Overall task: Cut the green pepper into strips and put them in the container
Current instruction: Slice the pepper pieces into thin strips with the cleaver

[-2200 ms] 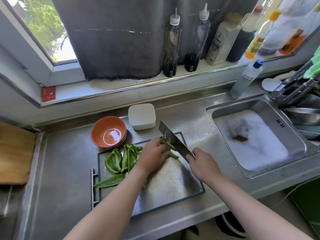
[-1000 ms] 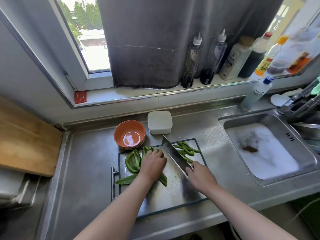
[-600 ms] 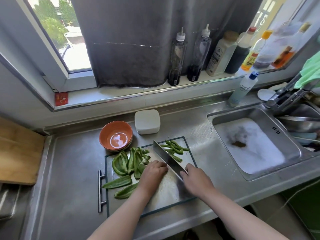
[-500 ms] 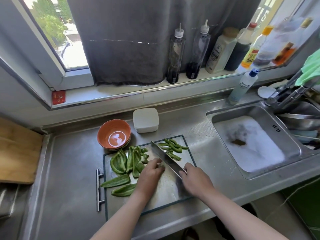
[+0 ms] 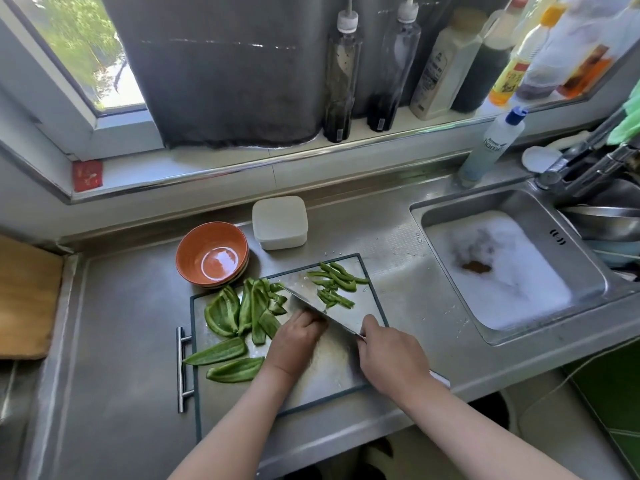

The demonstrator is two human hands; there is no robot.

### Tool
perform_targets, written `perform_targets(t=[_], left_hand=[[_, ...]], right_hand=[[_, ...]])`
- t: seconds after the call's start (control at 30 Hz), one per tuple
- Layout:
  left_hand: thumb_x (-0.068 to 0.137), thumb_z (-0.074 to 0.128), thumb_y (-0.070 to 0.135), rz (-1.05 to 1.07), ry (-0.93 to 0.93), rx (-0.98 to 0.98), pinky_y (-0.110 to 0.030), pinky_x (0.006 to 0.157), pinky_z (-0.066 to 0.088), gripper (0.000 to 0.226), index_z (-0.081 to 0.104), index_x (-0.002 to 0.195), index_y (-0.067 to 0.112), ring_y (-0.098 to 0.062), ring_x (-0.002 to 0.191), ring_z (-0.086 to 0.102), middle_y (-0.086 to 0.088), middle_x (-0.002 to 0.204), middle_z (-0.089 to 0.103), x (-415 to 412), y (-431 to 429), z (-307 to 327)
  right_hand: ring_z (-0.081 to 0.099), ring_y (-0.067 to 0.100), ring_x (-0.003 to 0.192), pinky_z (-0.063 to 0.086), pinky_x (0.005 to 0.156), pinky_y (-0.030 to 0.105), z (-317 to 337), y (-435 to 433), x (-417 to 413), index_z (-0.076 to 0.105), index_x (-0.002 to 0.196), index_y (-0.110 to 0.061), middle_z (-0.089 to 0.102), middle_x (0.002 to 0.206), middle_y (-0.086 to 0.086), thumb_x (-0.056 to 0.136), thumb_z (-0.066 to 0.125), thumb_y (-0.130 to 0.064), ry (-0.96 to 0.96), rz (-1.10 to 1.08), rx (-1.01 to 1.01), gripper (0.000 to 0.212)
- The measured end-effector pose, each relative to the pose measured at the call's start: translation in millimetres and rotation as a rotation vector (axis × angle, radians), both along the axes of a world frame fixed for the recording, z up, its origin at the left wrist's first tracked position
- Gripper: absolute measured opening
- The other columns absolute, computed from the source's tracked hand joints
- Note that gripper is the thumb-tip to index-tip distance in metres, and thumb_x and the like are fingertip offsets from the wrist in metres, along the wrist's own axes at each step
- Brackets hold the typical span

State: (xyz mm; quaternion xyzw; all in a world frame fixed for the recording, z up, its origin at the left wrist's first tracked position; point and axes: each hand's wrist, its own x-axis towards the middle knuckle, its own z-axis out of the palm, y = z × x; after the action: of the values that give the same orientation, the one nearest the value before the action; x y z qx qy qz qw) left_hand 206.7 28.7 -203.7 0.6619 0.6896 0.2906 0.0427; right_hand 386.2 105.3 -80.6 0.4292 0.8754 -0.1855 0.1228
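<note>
On the steel desk (image 5: pixel 121 323), the cutting board (image 5: pixel 332 372) lies in front of you, left of the sink (image 5: pixel 419 209). Over the last two seconds your work has moved from the board's far edge to its near middle. Both hands have come back towards you, and the cleaver (image 5: pixel 325 310) has come with them. The cut strips (image 5: pixel 337 280) are left as a loose heap at the board's far right corner, just beyond the blade. Two long pepper pieces (image 5: pixel 235 369) now lie at the board's near left, apart from the larger cluster of uncut pieces (image 5: pixel 242 311) at the far left. This looks like one batch finished and a fresh piece started, so the cutting is well short of done. Nothing has gone into the orange bowl (image 5: pixel 194 244), the likely container, which stands empty just beyond the board's far left corner. The white lidded box (image 5: pixel 280 220) beside it is closed.

Your right grip (image 5: pixel 391 358) is clenched round the cleaver's handle at the near right of the board. The blade runs away from you and to the left, its edge low over the board. Your left grip (image 5: pixel 298 341) has its fingers curled, knuckles against the blade's left face, bearing down on the board. Anything beneath it is hidden by the hand itself, so I cannot tell what it is grasping.
</note>
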Motion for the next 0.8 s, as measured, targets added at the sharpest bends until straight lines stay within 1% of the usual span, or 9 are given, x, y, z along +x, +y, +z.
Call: perform_targets(t=[0.1,0.27,0.37,0.43,0.5,0.57,0.7,0.77,0.8], left_hand=[[0.062,0.087,-0.005,0.013,0.025,0.019,-0.033,0.071,0.057,0.037,0.077,0.092,0.014,-0.024,0.092,0.058,-0.006,0.091,0.069,2,1,-2],[0.059,0.091,-0.005,0.046,-0.006,0.051,-0.033,0.062,0.058,0.039,0.076,0.091,0.013,-0.025,0.088,0.06,-0.007,0.088,0.069,5,-1,-2],[0.062,0.091,-0.002,0.056,-0.014,0.063,-0.034,0.062,0.059,0.035,0.076,0.091,0.011,-0.026,0.089,0.062,-0.008,0.088,0.07,7,-1,-1],[0.064,0.09,-0.001,0.051,-0.013,0.053,-0.035,0.064,0.059,0.034,0.077,0.093,0.013,-0.027,0.091,0.062,-0.008,0.09,0.07,7,-1,-1],[0.065,0.09,0.0,0.048,-0.011,0.046,-0.033,0.066,0.059,0.034,0.078,0.093,0.015,-0.025,0.094,0.06,-0.007,0.092,0.071,7,0,0],[0.064,0.09,-0.001,0.044,-0.022,0.052,-0.032,0.065,0.058,0.035,0.078,0.093,0.015,-0.024,0.095,0.057,-0.007,0.092,0.071,6,0,0],[0.067,0.088,-0.002,0.043,-0.056,0.083,-0.033,0.068,0.058,0.034,0.076,0.095,0.013,-0.024,0.096,0.058,-0.008,0.095,0.07,7,0,0],[0.07,0.085,-0.003,0.034,-0.071,0.097,-0.033,0.071,0.056,0.03,0.074,0.095,0.01,-0.023,0.095,0.059,-0.008,0.096,0.069,6,0,-2],[0.072,0.084,-0.004,0.032,-0.071,0.103,-0.032,0.07,0.055,0.027,0.074,0.094,0.009,-0.023,0.092,0.059,-0.007,0.094,0.068,5,0,-3]], right_hand=[[0.064,0.032,0.091,0.035,0.065,0.035,1,-7,2,0.042,0.115,-0.018,0.068,0.102,0.004,0.104,0.036,-0.033,0.004,0.041,0.014,0.019],[0.064,0.031,0.085,0.034,0.063,0.035,0,-12,4,0.038,0.109,-0.02,0.067,0.098,0.003,0.104,0.035,-0.031,-0.004,0.04,0.007,0.012],[0.064,0.032,0.087,0.033,0.063,0.035,1,-10,6,0.039,0.114,-0.019,0.067,0.1,0.003,0.105,0.034,-0.031,-0.027,0.059,0.018,0.016],[0.061,0.033,0.083,0.032,0.063,0.035,1,-9,7,0.039,0.115,-0.018,0.067,0.1,0.004,0.105,0.034,-0.03,-0.033,0.066,0.02,0.017],[0.052,0.033,0.074,0.032,0.062,0.035,1,-9,8,0.037,0.112,-0.019,0.067,0.098,0.004,0.104,0.034,-0.03,-0.03,0.057,0.008,0.013],[0.046,0.031,0.07,0.033,0.061,0.035,1,-7,8,0.035,0.108,-0.019,0.067,0.096,0.005,0.103,0.035,-0.028,-0.032,0.043,-0.004,0.01],[0.047,0.03,0.068,0.031,0.055,0.036,-5,-2,3,0.033,0.104,-0.02,0.064,0.091,0.005,0.098,0.04,-0.018,-0.053,0.032,-0.044,0.009],[0.051,0.03,0.068,0.03,0.051,0.036,-10,2,-1,0.033,0.1,-0.02,0.059,0.085,0.005,0.098,0.041,-0.018,-0.036,0.008,-0.083,0.009],[0.052,0.029,0.07,0.032,0.052,0.036,-13,5,-3,0.035,0.099,-0.02,0.059,0.084,0.005,0.099,0.041,-0.02,-0.02,-0.009,-0.103,0.006]])
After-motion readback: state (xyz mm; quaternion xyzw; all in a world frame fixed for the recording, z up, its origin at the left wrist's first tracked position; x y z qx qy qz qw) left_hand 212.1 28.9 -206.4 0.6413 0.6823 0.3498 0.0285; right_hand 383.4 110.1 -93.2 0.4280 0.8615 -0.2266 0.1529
